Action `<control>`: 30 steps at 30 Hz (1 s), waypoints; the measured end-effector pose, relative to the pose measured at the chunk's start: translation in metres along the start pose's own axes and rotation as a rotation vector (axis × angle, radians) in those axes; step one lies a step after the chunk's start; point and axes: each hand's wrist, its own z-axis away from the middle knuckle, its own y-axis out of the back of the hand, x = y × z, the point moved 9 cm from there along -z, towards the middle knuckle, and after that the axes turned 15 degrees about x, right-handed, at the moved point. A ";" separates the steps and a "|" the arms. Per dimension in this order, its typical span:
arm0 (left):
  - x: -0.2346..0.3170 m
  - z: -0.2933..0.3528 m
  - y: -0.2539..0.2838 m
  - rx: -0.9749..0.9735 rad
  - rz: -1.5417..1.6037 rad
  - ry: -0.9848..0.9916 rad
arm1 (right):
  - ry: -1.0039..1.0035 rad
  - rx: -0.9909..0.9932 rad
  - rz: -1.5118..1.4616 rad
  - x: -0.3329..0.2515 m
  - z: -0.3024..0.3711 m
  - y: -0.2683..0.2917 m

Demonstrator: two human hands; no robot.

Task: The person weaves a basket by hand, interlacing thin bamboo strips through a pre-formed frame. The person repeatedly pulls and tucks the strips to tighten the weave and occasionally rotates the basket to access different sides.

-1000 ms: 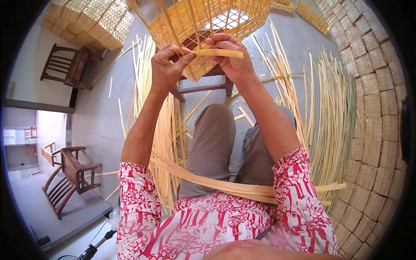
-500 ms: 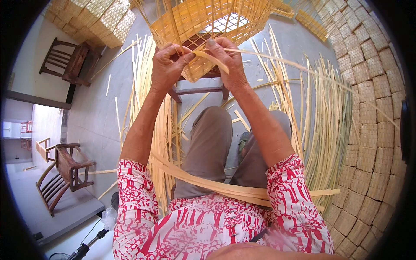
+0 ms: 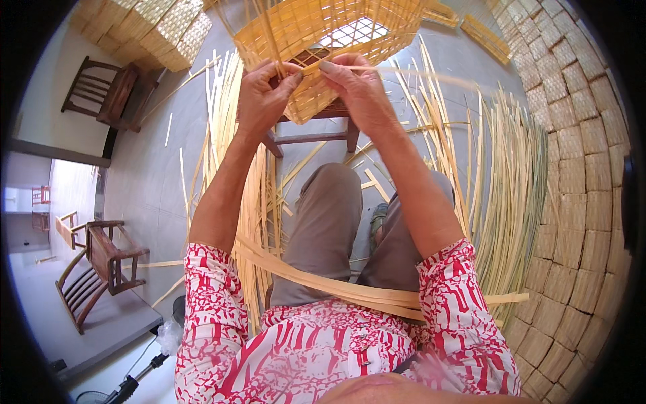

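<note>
A partly woven bamboo basket (image 3: 397, 34) with open lattice in its base and upright stakes rests on a dark wooden stool (image 3: 306, 142). At its near corner, my left hand (image 3: 264, 101) pinches a bamboo strip against the weave with thumb and fingers. My right hand (image 3: 360, 91) is closed on the same pale bamboo strip (image 3: 431, 75) a little to the right, thumb on top. The strip's long tail runs off to the right, blurred by motion. Across my lap lies a bundle of wide bamboo strips (image 3: 323, 286).
Loose bamboo splints (image 3: 511, 161) cover the floor on the right, and more strips (image 3: 215, 121) lie on the left. Stacked woven blocks (image 3: 572, 222) line the right side. Wooden chairs (image 3: 108, 259) stand at left, near a dark pole-like stand (image 3: 131, 384).
The strip's loop and short free end between my hands are no longer visible; it now lies along the basket's weave. My right hand has shifted slightly right, and the strip's tail has swung.
</note>
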 end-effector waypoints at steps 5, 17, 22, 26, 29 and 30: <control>0.005 0.000 -0.008 -0.006 0.114 0.003 | 0.413 0.228 0.153 -0.046 -0.025 0.034; -0.007 0.000 -0.007 0.015 0.091 -0.001 | -0.152 0.398 -0.413 -0.004 -0.043 0.062; -0.007 -0.002 -0.005 0.026 0.034 -0.001 | -0.053 0.326 -0.302 -0.016 -0.037 0.052; -0.015 -0.007 -0.006 -0.003 0.003 0.014 | 0.240 0.194 0.094 -0.026 -0.043 0.052; -0.018 -0.012 -0.006 -0.071 -0.068 0.021 | 0.748 0.242 0.752 -0.054 -0.027 0.039; -0.021 -0.014 -0.005 -0.056 -0.061 -0.001 | 0.855 0.217 0.820 -0.061 -0.020 0.036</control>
